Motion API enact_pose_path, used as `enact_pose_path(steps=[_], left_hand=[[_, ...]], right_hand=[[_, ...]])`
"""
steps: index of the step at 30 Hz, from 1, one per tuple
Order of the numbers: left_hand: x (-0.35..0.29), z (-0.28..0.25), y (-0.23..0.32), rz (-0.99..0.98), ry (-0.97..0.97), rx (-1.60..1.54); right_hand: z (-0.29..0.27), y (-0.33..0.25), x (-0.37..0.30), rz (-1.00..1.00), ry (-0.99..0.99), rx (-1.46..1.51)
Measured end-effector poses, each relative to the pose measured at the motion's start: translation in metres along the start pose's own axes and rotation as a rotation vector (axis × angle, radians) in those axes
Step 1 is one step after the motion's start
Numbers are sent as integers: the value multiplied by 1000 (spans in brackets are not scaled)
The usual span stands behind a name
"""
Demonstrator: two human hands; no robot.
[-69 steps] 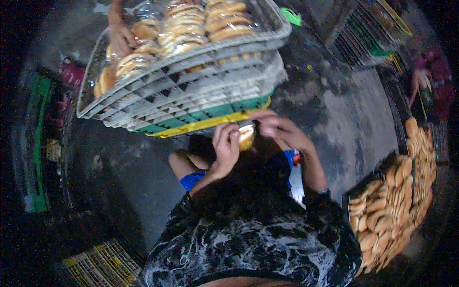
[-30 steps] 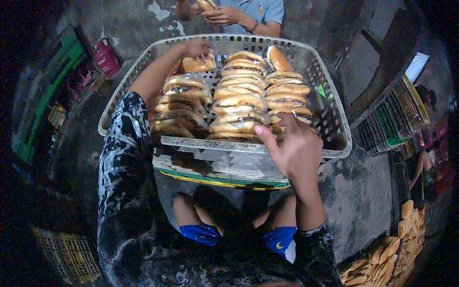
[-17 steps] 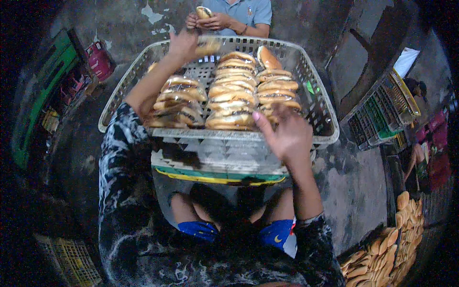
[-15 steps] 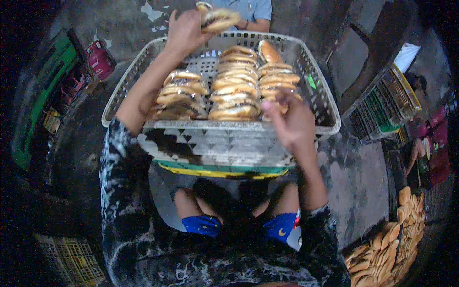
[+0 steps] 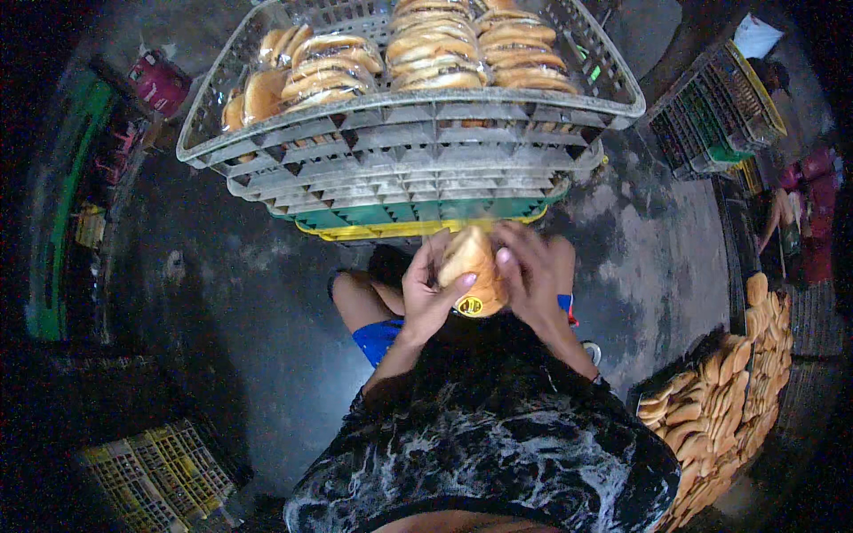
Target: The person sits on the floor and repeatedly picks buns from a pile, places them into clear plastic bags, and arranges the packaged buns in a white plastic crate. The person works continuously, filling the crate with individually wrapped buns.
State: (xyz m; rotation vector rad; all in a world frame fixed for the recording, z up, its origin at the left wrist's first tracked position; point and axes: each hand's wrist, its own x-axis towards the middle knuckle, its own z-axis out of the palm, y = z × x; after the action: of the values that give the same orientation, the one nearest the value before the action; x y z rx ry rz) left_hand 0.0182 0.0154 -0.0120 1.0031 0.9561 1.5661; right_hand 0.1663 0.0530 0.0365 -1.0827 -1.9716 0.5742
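Observation:
In front of my lap, a golden bread bun [image 5: 471, 266] with a round yellow sticker is held upright; it seems to be in a clear wrapper. My left hand [image 5: 428, 289] grips its left side, thumb across the front. At its right side is my right hand [image 5: 535, 282], fingers bent and partly blurred, thumb against the bun. Beyond the hands stands a grey plastic crate [image 5: 409, 108] on top of a stack of crates. Inside it, wrapped filled buns [image 5: 435, 49] lie in rows, and a few more buns [image 5: 264, 96] lean at its left end.
Loose bread [image 5: 711, 417] is piled at the lower right. More stacked crates stand at the right [image 5: 711, 115] and lower left [image 5: 160, 475]. A pink gas cylinder [image 5: 160, 84] is at the upper left. Part of another person [image 5: 777, 222] shows at the far right.
Both hands have come back from over the crate to my lap, where they now meet at a bun. The view has tilted down, so the crate sits higher in the picture.

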Motion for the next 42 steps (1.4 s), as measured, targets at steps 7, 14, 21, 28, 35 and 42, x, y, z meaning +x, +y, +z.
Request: enact_pose_path(steps=[7,14,21,28,35,42], left_hand=[[-13,-11,-20,-281,-56,-218],[3,-13,9,-292,-367,-292],[-3,16,5,-213,-35,-206],[-13,9,-17,11,15,150],[1,5,5,-545,-203,-88],[3,12,7,-274,-204,137]], right_hand=[[-13,37,-20,438,48,428],[-5,41,-22,640,-298,1496],[32,51,-16,498,-219,691],[5,17,-11,210,-162,616],[6,24,-25,391,-282,967],[11,28,-23,225,-16,667]])
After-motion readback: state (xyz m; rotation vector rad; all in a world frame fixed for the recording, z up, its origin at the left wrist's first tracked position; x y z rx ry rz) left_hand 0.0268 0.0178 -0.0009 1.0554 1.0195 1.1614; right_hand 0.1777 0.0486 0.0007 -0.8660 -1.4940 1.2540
